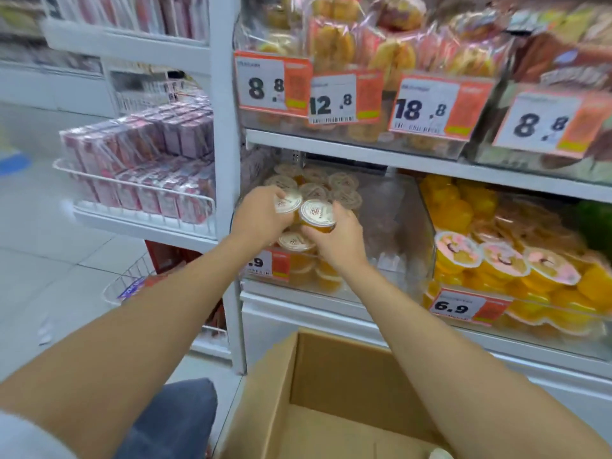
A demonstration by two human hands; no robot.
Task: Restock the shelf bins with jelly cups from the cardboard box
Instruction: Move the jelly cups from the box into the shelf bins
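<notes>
Both hands reach into a clear shelf bin (394, 226) on the lower shelf. My left hand (261, 217) grips a jelly cup (287, 203) with a white lid. Beside it, my right hand (341, 238) holds another orange jelly cup (317, 216), tilted toward me. Several more white-lidded cups (331, 187) are stacked in the bin's left part behind and under my hands. The open cardboard box (334, 392) sits below, near my knee; the part of its inside that shows holds no cups.
A neighbouring bin (516, 270) to the right holds larger yellow jelly cups behind a 6.9 price tag. Bagged pastries fill the shelf above, with price tags on its edge (364, 150). A white upright post (228, 180) and a wire rack of pink cartons (142, 167) stand left.
</notes>
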